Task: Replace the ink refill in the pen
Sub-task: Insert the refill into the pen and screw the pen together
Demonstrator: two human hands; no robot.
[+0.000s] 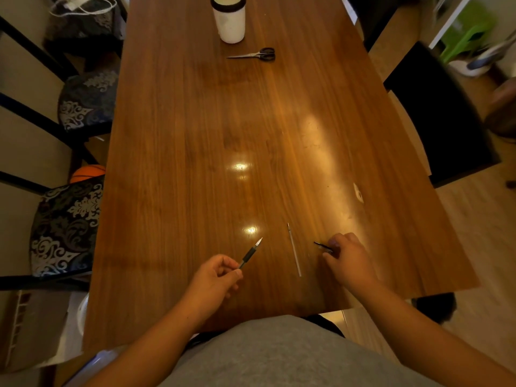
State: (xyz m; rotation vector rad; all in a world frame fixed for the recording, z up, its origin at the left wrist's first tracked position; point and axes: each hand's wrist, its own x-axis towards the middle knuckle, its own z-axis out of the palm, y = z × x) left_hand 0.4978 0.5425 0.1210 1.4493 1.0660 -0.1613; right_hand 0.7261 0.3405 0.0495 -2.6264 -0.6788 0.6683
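Observation:
My left hand (215, 277) grips a pen (250, 253) with a black grip and a silvery tip, which points up and to the right above the wooden table (195, 135). A thin pale ink refill (294, 250) lies flat on the table between my hands, tip pointing away from me. My right hand (349, 259) pinches a thin dark refill (323, 246) low over the table, to the right of the pale one. Most of the dark refill is hidden by the fingers.
Black-handled scissors (255, 54) lie at the far end of the table, just in front of a white cylindrical container (229, 19) with a dark rim. Patterned chairs (67, 227) stand along the left side, a black chair (435, 113) on the right.

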